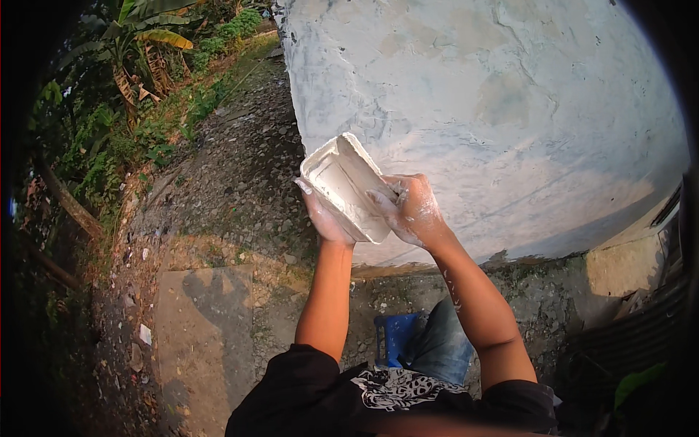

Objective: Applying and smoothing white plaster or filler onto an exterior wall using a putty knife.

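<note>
In the head view, my only one, I see the rectangular container (357, 154) near the middle, tilted so that its long side runs from eleven o'clock to five o'clock. White paste (348, 182) is coating its inside and also its rim. The left hand (326, 218) is grasping the container from its seven o'clock side, with the thumb along the edge. The right hand (416, 210) is at the four o'clock side, its fingers bent and partly inside the container; I cannot tell if they grip some tool there. Both hands carry white smears.

The pale wall (473, 109), with cracks and rough patches, fills the direction from twelve to three o'clock behind the container. At ten o'clock I observe green plants (95, 138), and between them and the wall is the stony ground (233, 167). The concrete slab (207, 313) lies at eight o'clock. Toward five o'clock there is a blue object (393, 336), just beside the jeans leg (445, 342). The black shirt (298, 390) is at six o'clock.
</note>
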Action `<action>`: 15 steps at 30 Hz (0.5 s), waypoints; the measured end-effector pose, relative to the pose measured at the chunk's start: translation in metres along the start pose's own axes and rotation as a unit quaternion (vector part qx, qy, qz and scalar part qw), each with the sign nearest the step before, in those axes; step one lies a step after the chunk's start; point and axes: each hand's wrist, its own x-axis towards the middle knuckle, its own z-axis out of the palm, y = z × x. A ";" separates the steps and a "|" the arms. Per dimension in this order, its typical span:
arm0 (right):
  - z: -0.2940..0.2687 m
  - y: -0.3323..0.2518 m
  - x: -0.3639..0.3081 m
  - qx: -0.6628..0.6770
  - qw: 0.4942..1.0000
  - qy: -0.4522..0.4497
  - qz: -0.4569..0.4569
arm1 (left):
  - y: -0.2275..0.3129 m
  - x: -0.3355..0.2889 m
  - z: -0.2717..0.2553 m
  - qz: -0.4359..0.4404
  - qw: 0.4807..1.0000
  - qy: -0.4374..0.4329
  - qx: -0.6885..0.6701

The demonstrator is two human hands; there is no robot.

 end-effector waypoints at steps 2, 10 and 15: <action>-0.018 -0.006 0.003 0.115 0.983 -0.045 0.136 | -0.001 0.002 0.007 0.002 1.000 -0.006 0.017; -0.043 0.019 0.014 -0.008 0.998 0.035 0.056 | -0.042 0.024 0.015 -0.039 0.993 -0.100 -0.052; -0.050 0.042 0.011 -0.018 0.997 0.004 -0.076 | -0.076 0.043 0.011 -0.070 0.997 -0.028 -0.018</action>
